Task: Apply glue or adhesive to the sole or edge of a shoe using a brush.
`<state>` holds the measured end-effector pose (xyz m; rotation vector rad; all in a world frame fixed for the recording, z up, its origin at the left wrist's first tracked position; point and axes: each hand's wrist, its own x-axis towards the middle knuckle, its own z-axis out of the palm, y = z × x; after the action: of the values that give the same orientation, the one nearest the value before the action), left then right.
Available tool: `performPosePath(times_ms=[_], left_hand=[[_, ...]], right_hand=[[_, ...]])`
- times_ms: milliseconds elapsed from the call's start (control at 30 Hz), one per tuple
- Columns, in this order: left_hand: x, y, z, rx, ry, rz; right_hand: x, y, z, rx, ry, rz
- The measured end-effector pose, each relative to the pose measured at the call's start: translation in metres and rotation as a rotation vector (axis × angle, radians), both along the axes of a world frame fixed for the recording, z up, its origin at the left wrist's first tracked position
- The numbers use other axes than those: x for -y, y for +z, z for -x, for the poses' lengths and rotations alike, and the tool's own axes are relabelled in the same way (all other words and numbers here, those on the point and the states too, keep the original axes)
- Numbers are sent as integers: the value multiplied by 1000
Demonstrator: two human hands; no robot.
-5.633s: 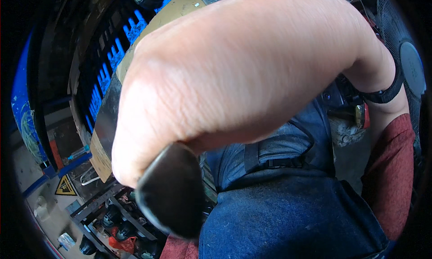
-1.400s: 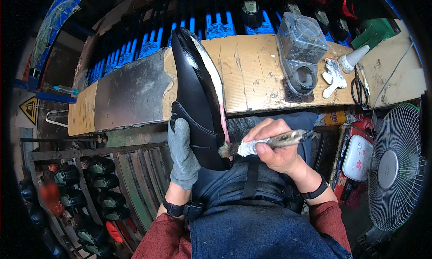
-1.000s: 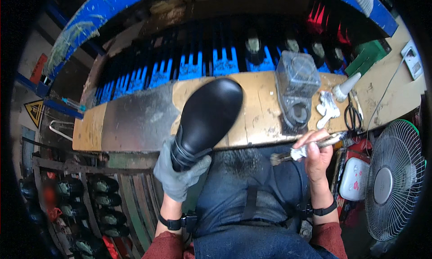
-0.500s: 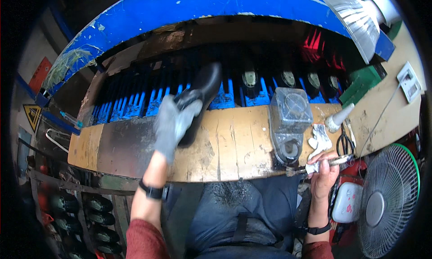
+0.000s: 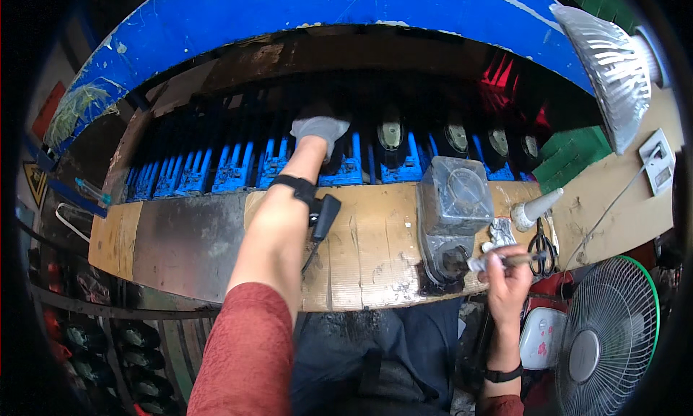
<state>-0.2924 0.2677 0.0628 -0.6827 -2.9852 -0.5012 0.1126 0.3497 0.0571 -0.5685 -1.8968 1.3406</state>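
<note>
My left hand (image 5: 320, 129), in a grey glove, reaches over the row of blue slatted racks (image 5: 341, 172) into the dark under the blue beam. Its fingers are hidden, and I cannot tell whether a black shoe is in them. Close to its right, a black shoe (image 5: 390, 138) with a pale inside rests on the racks. My bare right hand (image 5: 503, 280) is closed round the brown handle of a brush (image 5: 517, 259). The brush's head end is over the black-smeared open well of a clear plastic container (image 5: 456, 199) at the board's front edge.
Beside the container lie a white cloth (image 5: 501, 232), a pale cone-shaped nozzle (image 5: 535, 208) and black scissors (image 5: 541, 251). A fan (image 5: 606, 344) stands at the right, a lamp (image 5: 613, 73) hangs above. More black shoes (image 5: 456, 140) line the racks. Cardboard (image 5: 361, 250) covers the near bench.
My left hand has moved forward from the bench into the racks; the black shoe it held is lost in the dark. My right hand has shifted the brush slightly left, to the container's well.
</note>
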Motion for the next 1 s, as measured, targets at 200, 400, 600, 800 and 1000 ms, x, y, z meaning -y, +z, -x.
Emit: performPosePath(times_ms=[200,400,600,800,1000], left_hand=[[98,18,-123,-93,-108,-243],[241,-29,-279,-312,-73,-344],[285,-43,-409,341,952,-206],[358,-119,-444,194,1303,-560],[525,-225,-429,-538,1259,-976]], right_hand=[[-4,-2,37,374,-70,-481],[-83,-15,52,411,-46,-414],[-239,-60,48,379,-44,-310],[-278,-48,36,6,-180,-396],[-32,-33,82,145,797,-100]])
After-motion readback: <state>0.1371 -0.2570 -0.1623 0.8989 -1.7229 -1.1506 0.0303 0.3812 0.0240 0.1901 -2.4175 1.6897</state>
